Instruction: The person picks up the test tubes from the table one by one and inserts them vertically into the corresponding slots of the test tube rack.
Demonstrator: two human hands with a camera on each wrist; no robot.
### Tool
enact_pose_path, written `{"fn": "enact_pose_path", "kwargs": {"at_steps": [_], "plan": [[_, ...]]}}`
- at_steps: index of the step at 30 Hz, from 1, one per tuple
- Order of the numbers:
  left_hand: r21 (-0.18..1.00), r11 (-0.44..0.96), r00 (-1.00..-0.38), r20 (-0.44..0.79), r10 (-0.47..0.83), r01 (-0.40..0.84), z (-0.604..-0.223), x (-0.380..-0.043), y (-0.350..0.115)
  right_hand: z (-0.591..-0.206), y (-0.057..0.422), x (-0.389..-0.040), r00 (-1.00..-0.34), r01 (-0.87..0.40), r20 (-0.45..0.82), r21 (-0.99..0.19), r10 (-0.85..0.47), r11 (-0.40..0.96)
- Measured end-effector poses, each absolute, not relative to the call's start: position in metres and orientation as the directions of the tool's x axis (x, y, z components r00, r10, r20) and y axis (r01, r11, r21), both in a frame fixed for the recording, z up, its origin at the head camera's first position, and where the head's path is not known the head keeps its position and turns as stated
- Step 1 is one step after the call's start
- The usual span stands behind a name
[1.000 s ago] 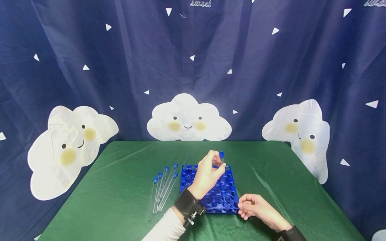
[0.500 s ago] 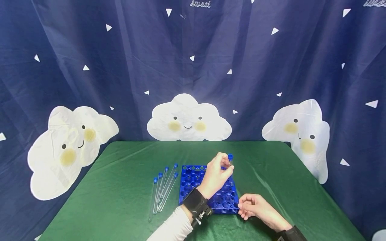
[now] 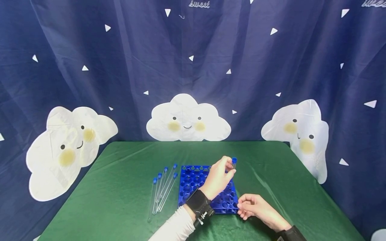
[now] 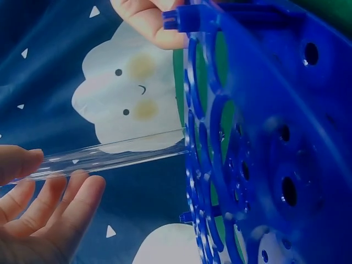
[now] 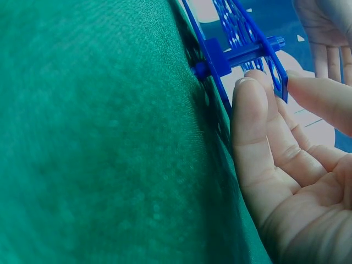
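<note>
My left hand (image 3: pixel 217 178) pinches a clear test tube (image 4: pixel 126 154) with a blue cap (image 3: pixel 234 160), over the far right part of a blue test tube rack (image 3: pixel 188 180). In the left wrist view the tube's lower end meets the rack's holed top plate; how deep it sits in a hole cannot be seen. My right hand (image 3: pixel 256 209) holds the rack's near right corner, thumb and fingers on either side of the top plate (image 5: pixel 280 82). Part of the rack is hidden behind my left hand and wrist.
Several blue-capped test tubes (image 3: pixel 163 192) lie loosely together on the green tablecloth (image 3: pixel 120 187), left of the rack. A dark blue curtain (image 3: pixel 193 73) with white clouds hangs behind the table's far edge.
My left hand has carried the test tube to the right and slightly lower, towards the rack's far right side. The right hand and the tubes lying on the table have stayed in place.
</note>
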State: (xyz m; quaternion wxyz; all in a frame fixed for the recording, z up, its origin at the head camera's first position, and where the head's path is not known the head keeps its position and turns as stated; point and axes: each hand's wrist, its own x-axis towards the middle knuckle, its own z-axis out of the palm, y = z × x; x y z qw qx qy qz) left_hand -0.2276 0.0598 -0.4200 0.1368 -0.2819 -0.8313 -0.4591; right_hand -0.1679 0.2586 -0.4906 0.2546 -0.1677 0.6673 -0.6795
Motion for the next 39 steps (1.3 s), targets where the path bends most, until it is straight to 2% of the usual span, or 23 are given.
{"fn": "enact_pose_path", "kwargs": {"at_steps": [7, 27, 39], "plan": [[0.649, 0.457, -0.793, 0.475, 0.381, 0.608, -0.422, -0.228, 0.061, -0.49, 0.259, -0.168, -0.815, 0.126, -0.119, -0.992, -0.568, 0.027], [0.674, 0.448, -0.808, 0.46, 0.368, 0.588, -0.424, -0.225, 0.061, -0.489, 0.26, -0.168, -0.818, 0.124, -0.121, -0.992, -0.563, 0.032], [0.667, 0.498, -0.832, 0.445, 0.331, 0.555, -0.422, -0.219, 0.031, -0.491, 0.258, -0.167, -0.817, 0.121, -0.118, -0.992, -0.564, 0.032]]}}
